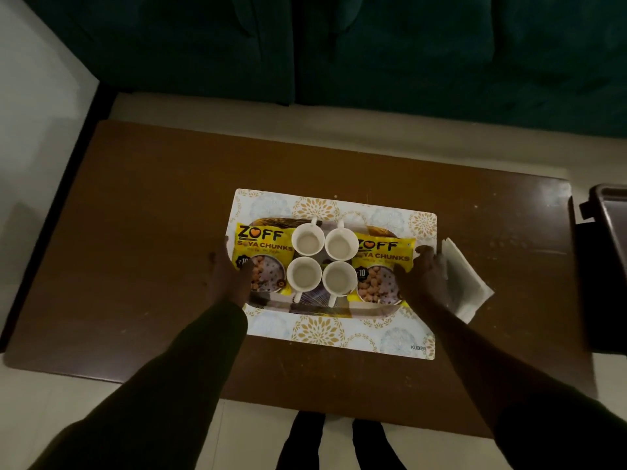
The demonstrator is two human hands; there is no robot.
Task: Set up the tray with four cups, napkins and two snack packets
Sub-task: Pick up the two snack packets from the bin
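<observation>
A patterned tray (319, 308) lies on a white and gold placemat (339, 334). Several white cups (320, 262) stand in a square block at its middle. One yellow snack packet (261, 244) lies at the tray's left end and a second (383, 256) at its right end. My left hand (227, 273) grips the tray's left edge. My right hand (420, 276) grips the right edge, with white napkins (464, 283) under its fingers, sticking out to the right.
The placemat sits on a brown wooden table (152, 249). A dark green sofa (373, 45) runs behind the table. A dark tray or bin (607, 266) stands at the table's right end. My feet show on the pale floor (254, 429) below.
</observation>
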